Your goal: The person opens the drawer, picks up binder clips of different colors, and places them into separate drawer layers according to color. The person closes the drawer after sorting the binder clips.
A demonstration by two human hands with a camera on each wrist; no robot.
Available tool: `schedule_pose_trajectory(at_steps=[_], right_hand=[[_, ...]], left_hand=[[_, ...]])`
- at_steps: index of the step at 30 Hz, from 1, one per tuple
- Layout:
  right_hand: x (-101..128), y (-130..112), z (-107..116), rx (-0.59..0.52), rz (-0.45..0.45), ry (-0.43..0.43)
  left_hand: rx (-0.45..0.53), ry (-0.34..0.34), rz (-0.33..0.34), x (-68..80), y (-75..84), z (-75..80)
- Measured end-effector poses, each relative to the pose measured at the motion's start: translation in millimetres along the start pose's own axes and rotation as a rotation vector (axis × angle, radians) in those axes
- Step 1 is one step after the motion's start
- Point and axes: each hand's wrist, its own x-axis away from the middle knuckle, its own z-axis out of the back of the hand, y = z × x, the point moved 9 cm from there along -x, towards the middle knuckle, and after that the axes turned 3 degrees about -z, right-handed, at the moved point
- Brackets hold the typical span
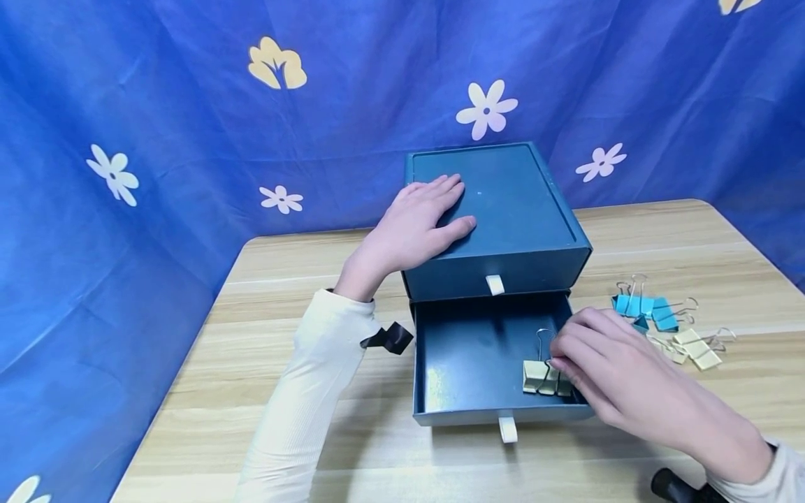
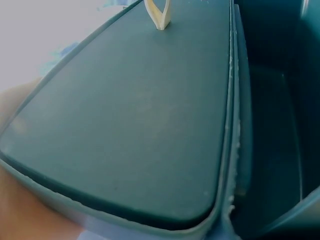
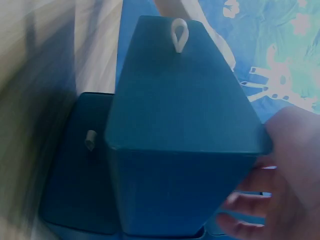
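**FINDING: Snag risk at the right hand [image 1: 613, 370]**

Thumb and fingers appear to pinch a cream binder clip [image 1: 550, 383] at the open drawer's [image 1: 465, 370] four o'clock, beside another cream clip [image 1: 533, 374]. From the drawer, the left hand [image 1: 421, 220] lies flat on the cabinet [image 1: 509, 202] at eleven; blue clips [image 1: 665, 315] rest between two and three. Judgement: tangled wire handles could drag neighbours; slack left-hand pressure could let the cabinet shift.

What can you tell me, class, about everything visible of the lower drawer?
The lower drawer is dark teal, rectangular and open-topped, with smooth, slightly glossy surfaces; whether it is coated board or plastic is hard to tell. A white tab is fixed to its front. It is pulled out, roughly level, beneath the closed upper drawer. Cream clips sit inside, near the front right corner, where the right hand pinches one. Whether that hand also touches the drawer's wall is unclear.
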Motion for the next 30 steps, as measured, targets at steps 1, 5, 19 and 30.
schedule_pose_trajectory(at_steps=[1, 5, 19, 30], right_hand=[[-0.2, 0.3, -0.4, 0.000, 0.002, -0.011], [-0.9, 1.8, -1.6, -0.003, 0.004, -0.064], [-1.8, 5.2, -4.0, 0.016, 0.006, -0.112], [0.4, 9.3, -1.9, -0.005, -0.005, -0.112]], left_hand=[[0.000, 0.001, 0.000, 0.3, -0.1, 0.3], [0.002, 0.007, 0.000, 0.5, -0.3, 1.4], [0.006, 0.006, -0.003, 0.2, 0.3, 1.0], [0.006, 0.006, -0.004, -1.7, 0.4, 0.9]])
